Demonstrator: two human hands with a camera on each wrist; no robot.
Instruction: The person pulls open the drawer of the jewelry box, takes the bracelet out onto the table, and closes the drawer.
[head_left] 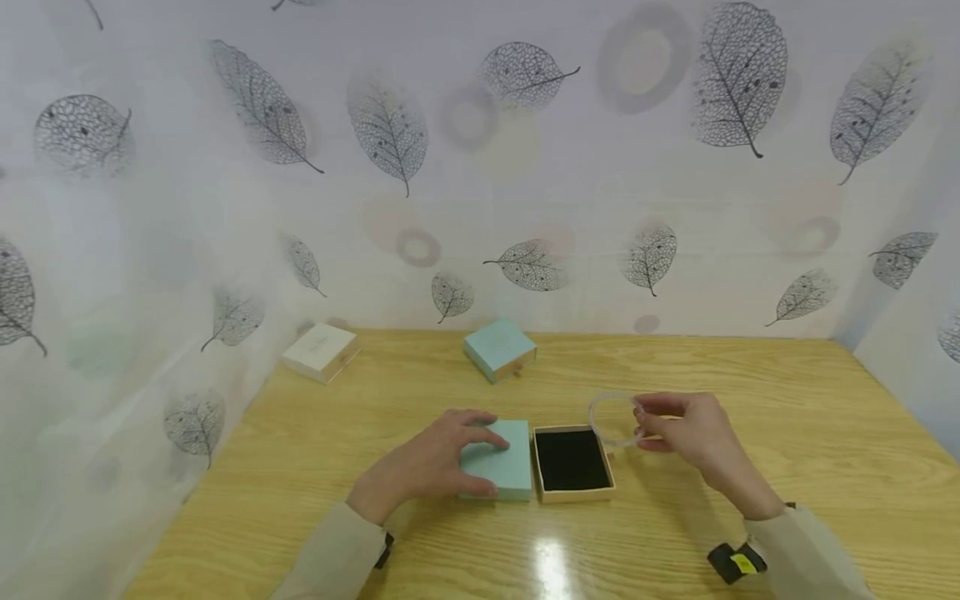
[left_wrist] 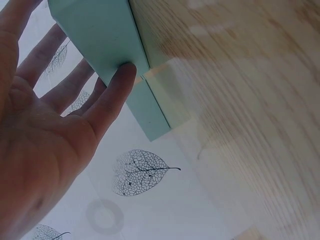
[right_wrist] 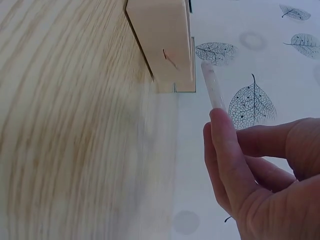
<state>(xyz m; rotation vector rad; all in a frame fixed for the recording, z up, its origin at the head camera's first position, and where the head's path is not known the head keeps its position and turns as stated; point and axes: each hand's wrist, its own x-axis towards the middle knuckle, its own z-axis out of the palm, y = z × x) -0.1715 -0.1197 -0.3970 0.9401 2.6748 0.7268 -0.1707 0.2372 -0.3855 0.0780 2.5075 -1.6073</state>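
Note:
A mint-green box sleeve [head_left: 516, 462] lies on the table in front of me. My left hand [head_left: 433, 461] holds it, thumb along its near side and a finger across its top. In the left wrist view the thumb presses the side of the sleeve [left_wrist: 102, 37]. Just right of it sits the slid-out tray [head_left: 576, 496], pale-walled with a black lining. My right hand [head_left: 693, 429] pinches a translucent whitish bangle [head_left: 591, 417] upright by its right side, above the tray's far right corner. Seen edge-on in the right wrist view, the bangle [right_wrist: 212, 85] stands between fingertips and thumb.
Toward the back edge stands another mint-green box [head_left: 499, 348] with a small ribbon tab. A cream box [head_left: 321, 352] sits at the back left corner. Leaf-patterned sheeting [head_left: 480, 208] rises behind and beside the wooden table [head_left: 750, 400].

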